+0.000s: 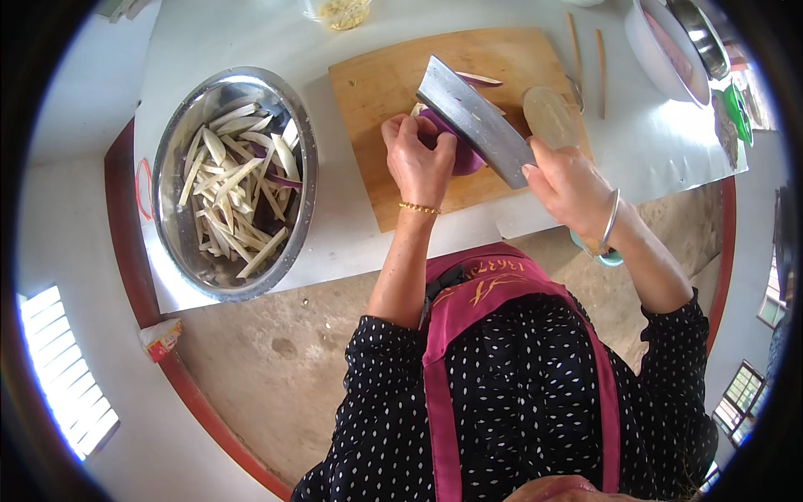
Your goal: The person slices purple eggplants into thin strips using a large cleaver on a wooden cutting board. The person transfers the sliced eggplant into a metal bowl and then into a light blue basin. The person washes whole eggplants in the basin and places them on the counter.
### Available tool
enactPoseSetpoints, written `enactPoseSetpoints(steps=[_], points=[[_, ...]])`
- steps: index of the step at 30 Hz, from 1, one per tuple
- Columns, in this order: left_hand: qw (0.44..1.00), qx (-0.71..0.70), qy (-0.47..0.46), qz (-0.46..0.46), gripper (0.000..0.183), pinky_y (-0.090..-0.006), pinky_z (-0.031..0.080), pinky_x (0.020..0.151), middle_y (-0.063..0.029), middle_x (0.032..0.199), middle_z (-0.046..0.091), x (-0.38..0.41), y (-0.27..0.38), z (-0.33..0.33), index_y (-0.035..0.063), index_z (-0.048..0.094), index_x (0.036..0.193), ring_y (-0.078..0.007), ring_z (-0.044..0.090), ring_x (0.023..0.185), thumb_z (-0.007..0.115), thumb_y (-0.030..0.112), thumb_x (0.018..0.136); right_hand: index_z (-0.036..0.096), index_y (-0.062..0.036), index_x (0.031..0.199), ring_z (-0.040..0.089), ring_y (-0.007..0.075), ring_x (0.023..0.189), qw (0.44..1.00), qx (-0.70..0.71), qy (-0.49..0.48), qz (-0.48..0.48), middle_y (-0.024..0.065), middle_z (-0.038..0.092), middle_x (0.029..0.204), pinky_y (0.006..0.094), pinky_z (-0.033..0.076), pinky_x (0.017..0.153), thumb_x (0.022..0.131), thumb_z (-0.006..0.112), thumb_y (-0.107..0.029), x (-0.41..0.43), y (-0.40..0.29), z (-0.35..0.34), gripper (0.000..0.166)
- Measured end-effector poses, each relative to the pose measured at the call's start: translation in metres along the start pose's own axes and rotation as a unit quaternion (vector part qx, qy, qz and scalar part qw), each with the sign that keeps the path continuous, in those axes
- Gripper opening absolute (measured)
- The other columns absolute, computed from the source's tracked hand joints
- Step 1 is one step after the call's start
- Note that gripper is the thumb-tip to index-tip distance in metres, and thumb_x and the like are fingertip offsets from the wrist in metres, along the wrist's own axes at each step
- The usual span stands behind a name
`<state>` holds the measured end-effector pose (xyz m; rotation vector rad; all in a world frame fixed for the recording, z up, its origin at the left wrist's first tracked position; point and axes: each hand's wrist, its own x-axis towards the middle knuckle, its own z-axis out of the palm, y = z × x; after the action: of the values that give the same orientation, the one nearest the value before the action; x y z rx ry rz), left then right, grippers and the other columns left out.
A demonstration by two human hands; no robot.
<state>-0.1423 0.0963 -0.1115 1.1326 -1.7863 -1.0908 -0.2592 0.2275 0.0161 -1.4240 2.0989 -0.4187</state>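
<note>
My right hand (568, 185) grips the handle end of a broad steel cleaver (473, 119), its blade slanting up and to the left over a wooden cutting board (370, 182). With bent fingers, my left hand (421, 160) holds a purple eggplant piece (467, 160) against the board. The blade covers part of this piece, so whether it cuts in cannot be told. Beyond the cleaver lies a purple-edged eggplant strip (480, 79). A pale, flat oval slice (551, 116), apparently eggplant, rests near the board's right edge.
Left of the board, a stainless steel basin (309, 182) holds many pale eggplant strips (232, 182). Two chopsticks (601, 72) lie at the right. A white bowl (652, 56) and a metal bowl (706, 37) stand farther right. A clear container (342, 14) sits at the back.
</note>
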Motion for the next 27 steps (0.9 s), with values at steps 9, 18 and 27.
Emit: enactPoseSetpoints(steps=[9, 18, 27], points=[[1.0, 0.003, 0.01, 0.026, 0.015, -0.0321, 0.048, 0.076, -0.0146, 0.096, 0.053, -0.001, -0.006, 0.003, -0.0009, 0.059, 0.075, -0.025, 0.056, 0.086, 0.065, 0.009, 0.064, 0.044, 0.0046, 0.084, 0.058, 0.0421, 0.065, 1.0, -0.013, -0.006, 0.014, 0.0242, 0.058, 0.068, 0.0456, 0.047, 0.061, 0.087, 0.047, -0.01, 0.042, 0.004, 0.029, 0.015], [1.0, 0.0, 0.004, 0.014, 0.016, -0.0337, 0.046, 0.08, -0.0157, 0.098, 0.054, 0.002, -0.005, 0.001, -0.0005, 0.059, 0.075, -0.0276, 0.054, 0.094, 0.066, 0.009, 0.065, 0.042, 0.0049, 0.082, 0.055, 0.0227, 0.044, 0.972, 0.191, -0.023, 0.132, 0.0163, 0.055, 0.061, 0.0369, 0.045, 0.044, 0.09, 0.043, -0.011, 0.048, 0.023, 0.021, 0.018], [1.0, -0.015, -0.002, -0.013, 0.016, -0.0337, 0.047, 0.079, -0.016, 0.099, 0.054, 0.0, -0.001, 0.0, -0.0006, 0.06, 0.075, -0.0269, 0.055, 0.092, 0.066, 0.01, 0.065, 0.041, 0.0042, 0.082, 0.054, 0.0243, 0.04, 0.991, 0.106, -0.024, 0.078, 0.0173, 0.056, 0.061, 0.037, 0.044, 0.041, 0.09, 0.045, -0.012, 0.029, 0.022, 0.02, 0.019]])
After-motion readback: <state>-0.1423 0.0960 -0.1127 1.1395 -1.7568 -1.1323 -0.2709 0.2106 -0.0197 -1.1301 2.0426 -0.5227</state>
